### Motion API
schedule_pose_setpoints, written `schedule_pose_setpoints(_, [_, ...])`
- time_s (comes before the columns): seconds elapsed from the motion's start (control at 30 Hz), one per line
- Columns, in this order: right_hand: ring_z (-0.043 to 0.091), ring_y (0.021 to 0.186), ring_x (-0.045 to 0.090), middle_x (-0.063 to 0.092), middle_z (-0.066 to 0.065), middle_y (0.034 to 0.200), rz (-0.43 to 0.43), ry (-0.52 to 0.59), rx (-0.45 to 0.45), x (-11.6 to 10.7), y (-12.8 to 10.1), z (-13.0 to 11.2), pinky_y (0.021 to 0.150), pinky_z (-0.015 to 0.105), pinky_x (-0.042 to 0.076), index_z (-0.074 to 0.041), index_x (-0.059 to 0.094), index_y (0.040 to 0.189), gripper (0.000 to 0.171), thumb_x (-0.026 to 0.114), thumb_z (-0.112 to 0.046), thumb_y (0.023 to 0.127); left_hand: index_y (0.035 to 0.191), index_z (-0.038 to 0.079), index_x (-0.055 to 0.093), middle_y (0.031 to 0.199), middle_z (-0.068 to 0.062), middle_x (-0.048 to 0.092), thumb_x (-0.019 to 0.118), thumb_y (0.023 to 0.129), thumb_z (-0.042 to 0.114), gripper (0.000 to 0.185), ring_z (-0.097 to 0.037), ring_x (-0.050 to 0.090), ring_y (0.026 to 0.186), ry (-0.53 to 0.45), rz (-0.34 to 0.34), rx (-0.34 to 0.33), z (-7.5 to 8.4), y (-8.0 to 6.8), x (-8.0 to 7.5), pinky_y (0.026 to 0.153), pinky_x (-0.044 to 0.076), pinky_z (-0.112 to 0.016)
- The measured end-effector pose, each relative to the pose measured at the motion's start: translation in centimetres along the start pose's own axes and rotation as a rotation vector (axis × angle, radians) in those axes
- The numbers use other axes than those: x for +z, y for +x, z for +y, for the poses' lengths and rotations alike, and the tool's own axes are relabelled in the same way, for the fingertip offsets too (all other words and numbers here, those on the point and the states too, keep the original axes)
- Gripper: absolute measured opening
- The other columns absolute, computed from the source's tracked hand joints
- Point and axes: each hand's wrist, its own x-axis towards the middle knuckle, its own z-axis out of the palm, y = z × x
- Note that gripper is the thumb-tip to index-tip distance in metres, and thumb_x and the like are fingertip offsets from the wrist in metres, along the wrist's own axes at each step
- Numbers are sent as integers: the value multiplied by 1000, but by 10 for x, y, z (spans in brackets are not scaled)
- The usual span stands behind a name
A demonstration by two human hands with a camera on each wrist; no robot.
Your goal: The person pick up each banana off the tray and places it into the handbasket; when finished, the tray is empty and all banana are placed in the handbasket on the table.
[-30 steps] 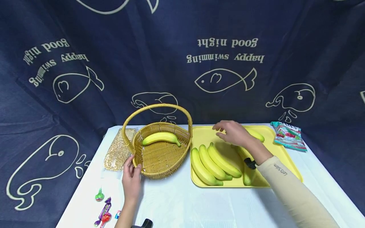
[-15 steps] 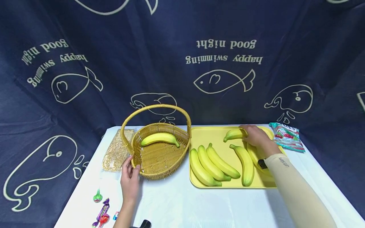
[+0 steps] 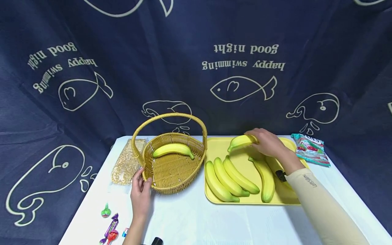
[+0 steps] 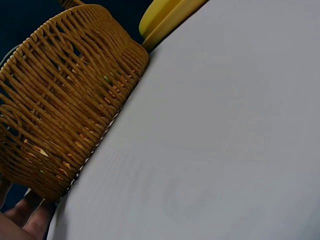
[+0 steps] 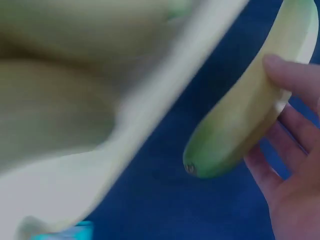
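Right hand [image 3: 267, 143] pinches a banana [image 3: 241, 142] up over the far side of the tray [image 3: 215, 148]; left hand [image 3: 141, 197] holds the basket [image 3: 173, 173] at its near-left wall, firmness I can't tell. Another banana [image 3: 173, 148] lies inside. Fingertip hold looks light to me: a twist could make it slip, and a low pass could knock the arched handle [image 3: 171, 115].

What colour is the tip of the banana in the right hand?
Green; the banana tip shows best in the right wrist view.
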Motion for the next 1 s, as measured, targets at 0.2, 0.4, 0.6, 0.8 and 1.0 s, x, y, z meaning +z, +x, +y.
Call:
schedule_pose_setpoints(0.2, [21, 102, 57, 62, -2, 112, 56, -77, -170, -23, 13, -59, 78, 42, 51, -20, 65, 121, 44, 79, -13, 80, 143, 30, 42, 144, 3, 45, 55, 99, 23, 46, -18, 45, 128, 14, 12, 4, -21, 10, -1, 96, 37, -11])
schedule_pose_setpoints(0.4, [14, 102, 55, 60, -7, 114, 59, -32, -301, -23, 20, -109, 77, 37, 52, -23, 63, 124, 43, 76, -19, 82, 142, 34, 43, 144, 6, 44, 55, 99, 30, 45, -17, 46, 128, 48, 16, 17, -22, 10, -1, 100, 38, -18])
schedule_pose_setpoints(0.6, [11, 105, 53, 59, -9, 118, 20, 17, -383, -10, 41, -160, 80, 33, 50, -27, 59, 130, 46, 74, -26, 86, 143, 34, 42, 143, 4, 46, 54, 99, 29, 45, -21, 49, 125, 118, 44, 21, -21, 3, 0, 95, 41, -17])
schedule_pose_setpoints(0.8, [13, 102, 54, 60, -8, 114, 3, -64, -401, 2, 82, -198, 82, 32, 50, -25, 59, 132, 51, 76, -22, 84, 146, 42, 35, 149, 7, 37, 47, 102, 36, 46, -17, 38, 134, 105, 95, -3, -20, 0, 10, 109, 32, -33])
schedule_pose_setpoints(1.0, [17, 109, 55, 60, -5, 121, -90, -72, -339, 20, 112, -222, 82, 36, 51, -25, 60, 131, 48, 74, -20, 85, 147, 42, 32, 151, 9, 34, 44, 102, 38, 46, -14, 34, 136, 41, 93, -17, -18, -5, 18, 109, 29, -23])
